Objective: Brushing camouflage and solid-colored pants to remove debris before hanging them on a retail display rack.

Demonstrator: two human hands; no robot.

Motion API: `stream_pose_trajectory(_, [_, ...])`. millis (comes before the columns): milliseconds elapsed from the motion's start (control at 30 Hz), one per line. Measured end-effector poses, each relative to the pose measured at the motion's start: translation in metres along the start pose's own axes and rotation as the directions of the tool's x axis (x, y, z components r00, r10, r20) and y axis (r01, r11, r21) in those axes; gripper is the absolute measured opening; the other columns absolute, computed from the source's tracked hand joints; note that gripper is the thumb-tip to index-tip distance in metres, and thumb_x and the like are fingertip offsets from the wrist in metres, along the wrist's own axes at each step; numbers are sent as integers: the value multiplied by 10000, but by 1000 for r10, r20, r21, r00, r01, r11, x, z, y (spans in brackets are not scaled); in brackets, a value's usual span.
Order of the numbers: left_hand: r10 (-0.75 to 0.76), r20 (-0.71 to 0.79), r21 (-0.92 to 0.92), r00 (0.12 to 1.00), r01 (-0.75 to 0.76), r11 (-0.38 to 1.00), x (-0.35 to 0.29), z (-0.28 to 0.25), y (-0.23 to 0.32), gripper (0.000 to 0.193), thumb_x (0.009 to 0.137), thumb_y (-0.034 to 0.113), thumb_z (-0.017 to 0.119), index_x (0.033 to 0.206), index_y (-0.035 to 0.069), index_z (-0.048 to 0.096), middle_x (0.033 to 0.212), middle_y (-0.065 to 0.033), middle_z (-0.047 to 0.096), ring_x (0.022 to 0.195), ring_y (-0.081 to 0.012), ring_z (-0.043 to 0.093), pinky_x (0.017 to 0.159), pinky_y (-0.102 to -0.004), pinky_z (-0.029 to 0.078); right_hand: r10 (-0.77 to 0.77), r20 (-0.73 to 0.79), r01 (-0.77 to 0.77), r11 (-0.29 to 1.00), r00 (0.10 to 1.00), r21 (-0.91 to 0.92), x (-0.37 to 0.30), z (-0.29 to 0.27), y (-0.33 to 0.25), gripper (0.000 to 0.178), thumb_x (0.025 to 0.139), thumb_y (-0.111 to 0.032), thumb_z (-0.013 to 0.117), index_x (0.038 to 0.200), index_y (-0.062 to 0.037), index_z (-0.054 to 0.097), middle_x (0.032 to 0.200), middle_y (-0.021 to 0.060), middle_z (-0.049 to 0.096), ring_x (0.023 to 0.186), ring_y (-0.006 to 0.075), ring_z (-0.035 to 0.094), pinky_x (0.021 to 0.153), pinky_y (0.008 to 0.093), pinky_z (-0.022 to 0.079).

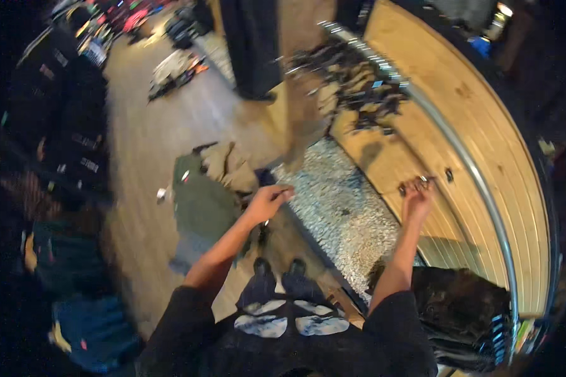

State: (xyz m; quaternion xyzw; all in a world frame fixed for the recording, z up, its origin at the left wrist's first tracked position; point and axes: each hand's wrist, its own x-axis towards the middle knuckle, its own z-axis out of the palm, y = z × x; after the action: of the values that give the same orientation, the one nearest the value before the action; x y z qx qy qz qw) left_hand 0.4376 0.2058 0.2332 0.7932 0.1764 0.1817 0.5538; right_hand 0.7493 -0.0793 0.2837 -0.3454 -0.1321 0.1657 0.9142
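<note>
My left hand (270, 202) is held out in front of me above the wooden floor, right of a dark green garment (198, 198) and a tan garment (223, 164) lying there. Its fingers are pinched together, and a small dark thing may be between them, too blurred to name. On the right, my right hand (417, 198) is raised in front of the light wooden panelling (509, 157), left of a curved metal rail (481, 173). Its fingers curl round something small, dark and partly shiny that I cannot make out.
A strip of pale pebbles (339, 195) runs between the floor and panelling. Dark clothes (459, 308) hang at the lower right. A jumble of dark and tan pieces (365, 88) lies beyond. Dark garments (56, 125) and blue garments (94, 327) line the left; another pile (176, 69) lies farther off.
</note>
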Motion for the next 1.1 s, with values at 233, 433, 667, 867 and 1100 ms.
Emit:
stream_pose_trajectory(233, [-251, -17, -123, 968, 247, 961, -89, -55, -84, 239, 982, 107, 564, 1159, -23, 656, 1022, -101, 722, 961, -125, 655, 854, -279, 508, 350, -352, -492, 519, 868, -699, -105, -48, 115, 332, 943, -300, 605, 1212, -107, 574, 843, -17, 501, 705, 80, 427, 661, 268, 362])
stream_pose_trajectory(433, [-438, -170, -130, 883, 421, 898, -185, -132, -199, 270, 973, 145, 565, 1175, -10, 654, 1029, -90, 725, 969, -159, 664, 896, -300, 498, 674, -167, -464, 287, 720, -838, -182, -9, 299, 346, 1007, -437, 521, 949, -100, 577, 674, -64, 432, 530, 38, 383, 468, 231, 310])
stream_pose_trajectory(667, [-588, -224, -309, 777, 516, 799, -261, -176, -360, 290, 984, 141, 558, 1228, 1, 631, 1001, -91, 719, 951, -151, 664, 857, -293, 513, 740, -151, -305, 77, 656, -949, -260, 9, 524, 416, 997, -474, 512, 1154, -103, 618, 874, -27, 612, 726, 89, 555, 579, 241, 424])
stream_pose_trajectory(867, [-689, -197, -398, 698, 585, 706, -285, -187, -461, 286, 990, 129, 542, 1230, -2, 628, 1019, -78, 708, 909, -133, 647, 834, -278, 506, 807, -170, -349, 47, 565, -936, -331, 27, 641, 533, 975, -538, 474, 1180, -71, 631, 1028, 63, 671, 856, 161, 613, 739, 303, 505])
stream_pose_trajectory(1100, [-692, -227, -390, 685, 587, 709, -298, -186, -601, 294, 984, 126, 529, 1234, 10, 631, 1033, -108, 723, 965, -162, 683, 869, -291, 521, 734, 206, 269, 32, 647, -963, -331, -26, 800, 341, 992, -325, 516, 1008, -3, 626, 887, 168, 608, 754, 276, 591, 681, 424, 455])
